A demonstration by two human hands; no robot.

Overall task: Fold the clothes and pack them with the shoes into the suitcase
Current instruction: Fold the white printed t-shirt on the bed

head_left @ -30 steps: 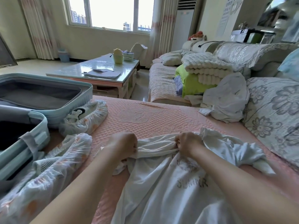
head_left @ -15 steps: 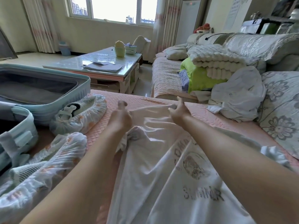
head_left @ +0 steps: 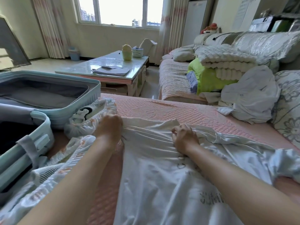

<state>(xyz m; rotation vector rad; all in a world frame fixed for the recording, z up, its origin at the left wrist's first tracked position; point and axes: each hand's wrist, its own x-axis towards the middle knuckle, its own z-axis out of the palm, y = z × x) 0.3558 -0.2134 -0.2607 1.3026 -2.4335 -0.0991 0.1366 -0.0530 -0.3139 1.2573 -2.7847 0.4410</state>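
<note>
Left hand (head_left: 110,127), right hand (head_left: 183,137) curled, gripping shirt (head_left: 162,176) far edge; shirt lengthwise toward body, right of suitcase (head_left: 90,98).

A single head-worn view is recorded, directed forward and downward; the white shirt (head_left: 162,184) is framed close at six o'clock, the suitcase (head_left: 84,103) at nine.

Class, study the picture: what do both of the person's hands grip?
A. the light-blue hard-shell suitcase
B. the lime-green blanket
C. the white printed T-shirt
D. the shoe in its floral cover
C: the left hand and right hand both pinch the far edge of the white printed T-shirt, which lies on the pink quilted cover.
</note>
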